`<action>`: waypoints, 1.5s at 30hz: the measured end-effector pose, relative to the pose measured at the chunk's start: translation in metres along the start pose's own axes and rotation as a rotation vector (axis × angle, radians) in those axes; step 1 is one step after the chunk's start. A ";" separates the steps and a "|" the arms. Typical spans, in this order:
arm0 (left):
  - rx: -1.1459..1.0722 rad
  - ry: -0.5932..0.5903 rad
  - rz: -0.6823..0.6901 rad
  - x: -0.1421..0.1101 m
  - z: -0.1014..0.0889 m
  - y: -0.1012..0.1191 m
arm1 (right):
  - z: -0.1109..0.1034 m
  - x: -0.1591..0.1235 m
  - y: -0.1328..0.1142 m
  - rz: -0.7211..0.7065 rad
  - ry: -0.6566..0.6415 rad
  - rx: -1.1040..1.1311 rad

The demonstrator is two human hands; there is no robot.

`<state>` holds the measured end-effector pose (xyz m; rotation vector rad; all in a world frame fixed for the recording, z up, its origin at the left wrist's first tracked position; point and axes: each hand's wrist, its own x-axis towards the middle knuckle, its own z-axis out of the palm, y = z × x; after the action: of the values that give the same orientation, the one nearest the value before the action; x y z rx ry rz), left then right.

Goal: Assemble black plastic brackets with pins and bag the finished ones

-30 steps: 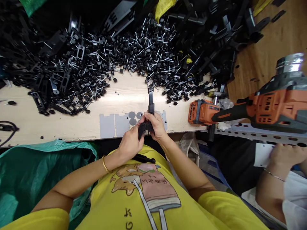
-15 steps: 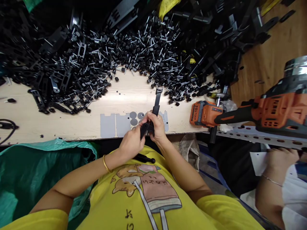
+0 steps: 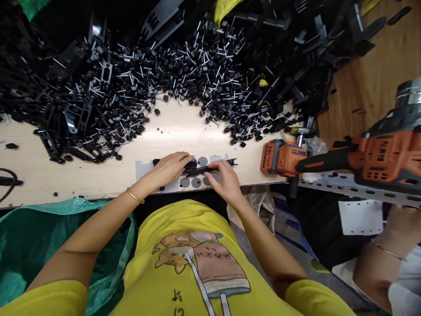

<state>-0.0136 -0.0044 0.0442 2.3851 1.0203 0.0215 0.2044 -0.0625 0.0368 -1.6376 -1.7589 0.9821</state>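
A long black plastic part (image 3: 201, 170) lies crosswise low over the near edge of the table, its forked tip pointing right. My right hand (image 3: 226, 179) pinches it between thumb and fingers near the middle. From the left, my left hand (image 3: 169, 169) closes over the other end, fingers bent down on black plastic. A black end (image 3: 155, 162) sticks out beyond its back; whether it belongs to the same part I cannot tell. Beneath both hands are grey flat patches and grey discs (image 3: 184, 182) on the tabletop, partly covered.
A heap of black knobs with metal pins (image 3: 184, 66) spreads across the back, with black brackets (image 3: 49, 145) at left. An orange cordless power tool (image 3: 283, 157) lies at right. A green bag (image 3: 19, 237) hangs at the near left. A co-worker's arm (image 3: 378, 267) is at lower right.
My hands have moved forward and apart over the table edge. The black part has swung from pointing away from me to lying crosswise. The co-worker's hand has shifted down and right.
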 end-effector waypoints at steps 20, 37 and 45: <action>0.045 0.135 0.056 -0.012 0.018 -0.008 | 0.020 0.037 0.032 -0.459 -0.190 -0.363; 0.047 0.096 0.028 -0.006 0.014 -0.015 | -0.001 0.066 0.016 -0.331 -0.228 -0.141; -0.108 0.090 0.093 0.005 -0.017 -0.026 | -0.006 0.171 0.016 -0.238 -0.022 -0.653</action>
<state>-0.0310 0.0218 0.0452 2.3488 0.9236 0.2138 0.1990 0.1076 0.0119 -1.7119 -2.3837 0.3228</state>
